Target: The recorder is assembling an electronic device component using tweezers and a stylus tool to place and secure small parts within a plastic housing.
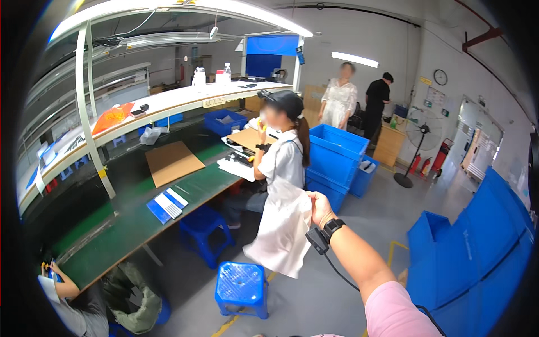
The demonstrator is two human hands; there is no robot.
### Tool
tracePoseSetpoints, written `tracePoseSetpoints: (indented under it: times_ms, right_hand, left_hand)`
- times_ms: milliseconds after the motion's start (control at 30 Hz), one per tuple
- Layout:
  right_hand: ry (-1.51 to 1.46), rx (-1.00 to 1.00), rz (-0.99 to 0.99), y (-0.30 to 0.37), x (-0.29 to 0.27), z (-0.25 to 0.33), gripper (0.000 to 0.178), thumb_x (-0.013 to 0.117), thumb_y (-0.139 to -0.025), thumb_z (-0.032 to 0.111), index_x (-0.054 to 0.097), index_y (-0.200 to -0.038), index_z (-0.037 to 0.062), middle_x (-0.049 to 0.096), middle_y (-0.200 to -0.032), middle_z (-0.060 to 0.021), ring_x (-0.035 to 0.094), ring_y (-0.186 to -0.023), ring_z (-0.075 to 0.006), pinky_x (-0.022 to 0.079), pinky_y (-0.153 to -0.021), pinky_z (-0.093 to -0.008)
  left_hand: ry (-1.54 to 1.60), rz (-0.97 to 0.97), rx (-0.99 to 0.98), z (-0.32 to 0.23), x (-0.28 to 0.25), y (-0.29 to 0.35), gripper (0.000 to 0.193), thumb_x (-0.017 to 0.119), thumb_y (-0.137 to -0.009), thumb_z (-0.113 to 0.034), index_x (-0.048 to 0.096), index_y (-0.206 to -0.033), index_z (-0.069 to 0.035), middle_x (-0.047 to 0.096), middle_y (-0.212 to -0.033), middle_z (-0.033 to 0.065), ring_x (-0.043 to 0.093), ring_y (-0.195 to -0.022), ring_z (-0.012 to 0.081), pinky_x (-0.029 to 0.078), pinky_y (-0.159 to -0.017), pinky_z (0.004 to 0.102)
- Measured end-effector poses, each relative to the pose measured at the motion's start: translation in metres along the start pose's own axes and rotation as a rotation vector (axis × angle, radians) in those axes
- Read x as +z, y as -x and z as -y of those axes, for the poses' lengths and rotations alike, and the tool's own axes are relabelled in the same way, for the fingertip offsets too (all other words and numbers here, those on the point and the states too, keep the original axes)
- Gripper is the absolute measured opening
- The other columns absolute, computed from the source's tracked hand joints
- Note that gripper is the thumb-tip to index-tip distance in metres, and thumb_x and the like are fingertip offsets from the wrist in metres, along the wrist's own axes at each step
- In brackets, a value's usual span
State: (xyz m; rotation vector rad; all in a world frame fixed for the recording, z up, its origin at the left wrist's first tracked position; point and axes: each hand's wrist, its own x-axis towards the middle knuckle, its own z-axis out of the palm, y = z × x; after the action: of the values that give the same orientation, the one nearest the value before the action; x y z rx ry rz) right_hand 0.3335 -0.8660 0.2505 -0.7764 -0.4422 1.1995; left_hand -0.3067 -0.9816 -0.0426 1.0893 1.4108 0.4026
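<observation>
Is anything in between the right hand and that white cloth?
No, nothing I can see. The right hand is pinching the white cloth directly, at its upper right edge. The stool is lower down, not between them.

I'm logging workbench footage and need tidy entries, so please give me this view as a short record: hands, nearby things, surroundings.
Left hand: not in view
Right hand: fingers closed on the edge of white cloth, which hangs down
Right wrist: black strap and dark boxy device
Stool nearest the cloth: blue stool
Bench: green table, with a cardboard sheet on it
Closest co-worker: seated at the bench, dark-capped
Beyond: stacked blue crates
</observation>
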Motion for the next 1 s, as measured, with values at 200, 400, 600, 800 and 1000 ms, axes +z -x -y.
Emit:
tracePoseSetpoints:
  times_ms: [200,400,600,800,1000]
  right_hand:
    - [0.476,0.219,-0.086,-0.228,0.038,-0.039,0.008,0.053,-0.073,0.011,0.055,-0.068,0.0059,0.055,-0.060,-0.0040,0.054,-0.056,-0.0160,0.044,-0.055,-0.0327]
    - [0.241,0.092,-0.131,-0.474,-0.011,0.001,0.007,0.053,-0.076,0.006,0.055,-0.070,0.0055,0.051,-0.055,-0.0035,0.045,-0.041,-0.0120,0.035,-0.038,-0.0242]
    - [0.042,0.076,-0.050,-0.686,-0.024,0.038,0.009,0.054,-0.075,-0.001,0.053,-0.083,-0.0058,0.054,-0.066,-0.0124,0.054,-0.054,-0.0194,0.046,-0.048,-0.0286]
    - [0.013,-0.142,-0.224,-0.779,-0.037,0.066,0.011,0.043,-0.080,0.000,0.052,-0.085,-0.0035,0.057,-0.080,-0.0136,0.059,-0.074,-0.0242,0.049,-0.068,-0.0325]
    - [0.004,-0.292,-0.289,-0.812,-0.056,0.084,0.013,0.040,-0.076,-0.004,0.052,-0.080,-0.0033,0.055,-0.077,-0.0127,0.058,-0.068,-0.0259,0.049,-0.060,-0.0338]
  left_hand:
    - [0.158,-0.326,0.031,-0.093,0.014,-0.065,0.024,0.052,-0.079,-0.012,0.055,-0.102,-0.005,0.058,-0.088,0.0110,0.055,-0.082,0.0215,0.045,-0.071,0.0319]
    - [0.180,-0.339,0.060,-0.185,0.135,-0.223,0.023,0.052,-0.078,-0.013,0.057,-0.099,-0.006,0.058,-0.089,0.0121,0.055,-0.084,0.0228,0.045,-0.072,0.0321]
    - [0.076,-0.215,0.190,-0.337,0.229,-0.408,0.023,0.053,-0.078,-0.014,0.057,-0.100,-0.006,0.058,-0.090,0.0124,0.054,-0.085,0.0234,0.045,-0.073,0.0323]
    - [-0.051,-0.107,0.207,-0.388,0.284,-0.491,0.024,0.053,-0.078,-0.014,0.057,-0.100,-0.006,0.058,-0.091,0.0127,0.054,-0.085,0.0240,0.045,-0.074,0.0325]
    - [-0.138,-0.144,0.189,-0.377,0.269,-0.486,0.024,0.054,-0.078,-0.015,0.057,-0.100,-0.006,0.058,-0.092,0.0130,0.054,-0.086,0.0246,0.045,-0.075,0.0328]
